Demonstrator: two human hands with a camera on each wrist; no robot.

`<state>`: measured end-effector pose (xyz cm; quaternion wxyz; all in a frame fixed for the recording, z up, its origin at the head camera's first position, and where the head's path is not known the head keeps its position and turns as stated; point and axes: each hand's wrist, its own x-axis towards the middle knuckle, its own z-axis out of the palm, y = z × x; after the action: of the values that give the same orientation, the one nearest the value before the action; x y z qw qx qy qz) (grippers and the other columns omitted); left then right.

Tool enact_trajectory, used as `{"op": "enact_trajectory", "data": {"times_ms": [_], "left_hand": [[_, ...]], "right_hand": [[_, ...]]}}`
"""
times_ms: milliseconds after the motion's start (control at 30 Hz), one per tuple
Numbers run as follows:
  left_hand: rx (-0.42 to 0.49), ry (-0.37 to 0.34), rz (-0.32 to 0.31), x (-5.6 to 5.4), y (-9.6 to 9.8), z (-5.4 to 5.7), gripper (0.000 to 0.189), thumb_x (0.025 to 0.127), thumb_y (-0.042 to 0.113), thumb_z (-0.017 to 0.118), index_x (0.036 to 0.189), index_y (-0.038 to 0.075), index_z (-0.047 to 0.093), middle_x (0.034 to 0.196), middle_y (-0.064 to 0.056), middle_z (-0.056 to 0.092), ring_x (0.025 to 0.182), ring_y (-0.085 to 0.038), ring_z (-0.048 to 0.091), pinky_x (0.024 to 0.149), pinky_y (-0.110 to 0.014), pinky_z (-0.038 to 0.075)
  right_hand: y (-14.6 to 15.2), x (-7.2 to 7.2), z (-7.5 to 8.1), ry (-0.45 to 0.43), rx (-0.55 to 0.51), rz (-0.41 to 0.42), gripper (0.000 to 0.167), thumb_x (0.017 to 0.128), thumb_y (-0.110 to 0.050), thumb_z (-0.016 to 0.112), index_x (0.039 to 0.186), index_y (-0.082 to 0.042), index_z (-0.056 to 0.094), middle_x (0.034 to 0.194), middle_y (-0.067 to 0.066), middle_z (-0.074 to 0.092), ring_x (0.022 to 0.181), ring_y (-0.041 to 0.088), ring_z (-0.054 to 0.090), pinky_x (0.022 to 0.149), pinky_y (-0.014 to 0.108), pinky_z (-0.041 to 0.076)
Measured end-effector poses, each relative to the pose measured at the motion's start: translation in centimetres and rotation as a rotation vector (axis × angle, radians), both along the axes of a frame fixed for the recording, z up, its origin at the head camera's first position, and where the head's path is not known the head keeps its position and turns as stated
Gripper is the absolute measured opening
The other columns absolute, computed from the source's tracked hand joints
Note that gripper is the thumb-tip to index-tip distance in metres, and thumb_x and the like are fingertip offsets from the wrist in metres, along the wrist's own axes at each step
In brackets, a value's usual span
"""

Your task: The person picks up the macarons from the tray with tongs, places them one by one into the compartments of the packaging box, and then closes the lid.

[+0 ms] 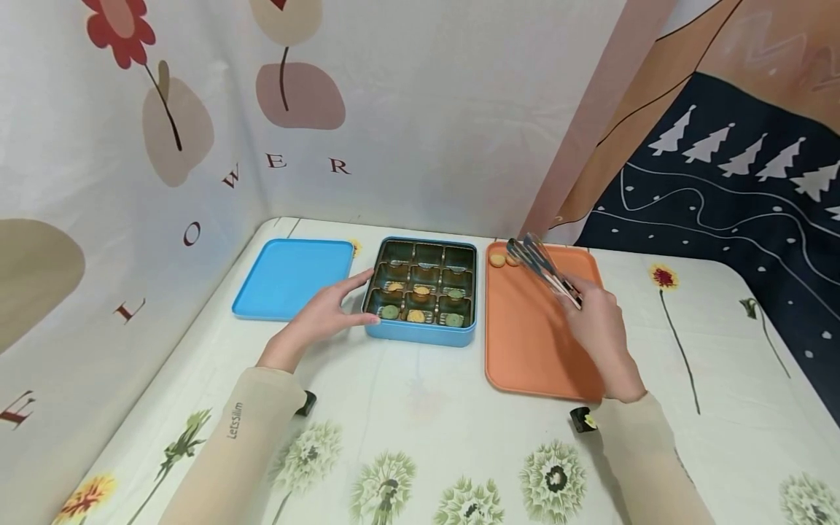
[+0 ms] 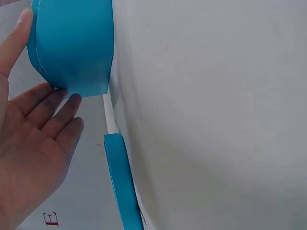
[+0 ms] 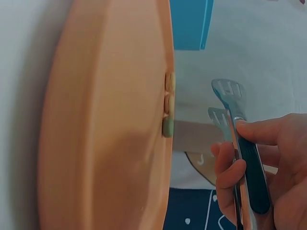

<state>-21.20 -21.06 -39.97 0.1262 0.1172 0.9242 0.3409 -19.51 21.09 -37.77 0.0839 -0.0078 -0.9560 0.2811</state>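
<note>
A blue box holds a dark divided insert; yellow and green cookies lie in several of its compartments. At the box's left side rests my left hand, thumb at the front corner and fingers spread along the side. Fairly straight fingers also show against the box in the left wrist view. My right hand grips tongs above the orange tray. The tong tips stand apart with nothing visible between them. Near the tray's far edge sit tan cookies and a green cookie.
Left of the box lies a blue lid, flat on the floral tablecloth. Printed curtains hang behind the table and along its left side. The orange tray stands just right of the box.
</note>
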Motion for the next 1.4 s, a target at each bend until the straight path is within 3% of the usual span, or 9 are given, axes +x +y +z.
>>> {"op": "enact_trajectory", "data": {"times_ms": [367,667,933,1167,1400], "left_hand": [[-0.002,0.006,-0.011,-0.1,0.0,-0.1,0.098,0.084,0.050,0.077,0.161,0.027,0.020,0.165,-0.012,0.027,0.151,-0.039,0.027,0.117,-0.064,0.029],[0.008,0.000,-0.009,-0.2,-0.1,-0.1,0.099,0.083,0.050,0.077,0.161,0.026,0.020,0.165,-0.013,0.027,0.151,-0.039,0.026,0.118,-0.065,0.028],[0.006,0.002,-0.011,-0.1,0.0,-0.1,0.099,0.083,0.050,0.077,0.161,0.028,0.020,0.164,-0.013,0.028,0.151,-0.039,0.027,0.118,-0.064,0.029],[0.004,0.000,-0.009,-0.1,0.1,0.0,0.099,0.083,0.050,0.077,0.161,0.028,0.020,0.165,-0.012,0.028,0.151,-0.039,0.027,0.117,-0.064,0.029],[0.006,-0.004,-0.009,-0.2,0.0,0.0,0.099,0.083,0.050,0.077,0.161,0.028,0.021,0.164,-0.013,0.028,0.151,-0.039,0.027,0.117,-0.065,0.029]], "right_hand": [[0.9,0.2,-0.2,-0.031,0.012,-0.032,0.043,0.099,-0.016,0.062,0.138,0.000,0.057,0.119,0.027,0.066,0.094,0.037,0.060,0.063,0.037,0.047],[1.2,-0.1,-0.8,-0.051,0.029,-0.067,0.044,0.099,-0.016,0.062,0.139,0.001,0.056,0.122,0.029,0.064,0.095,0.040,0.062,0.067,0.045,0.051],[1.2,-0.5,-1.0,-0.100,0.060,-0.077,0.043,0.101,-0.016,0.059,0.139,0.003,0.055,0.121,0.030,0.064,0.080,0.033,0.059,0.052,0.028,0.041],[1.1,-1.1,-1.1,-0.211,0.106,-0.087,0.042,0.101,-0.015,0.058,0.139,0.004,0.055,0.109,0.028,0.066,0.062,0.025,0.052,0.046,0.026,0.037],[1.2,-1.3,-0.9,-0.190,0.138,-0.082,0.039,0.100,-0.014,0.059,0.134,0.004,0.059,0.106,0.028,0.067,0.059,0.024,0.052,0.045,0.025,0.036]]}}
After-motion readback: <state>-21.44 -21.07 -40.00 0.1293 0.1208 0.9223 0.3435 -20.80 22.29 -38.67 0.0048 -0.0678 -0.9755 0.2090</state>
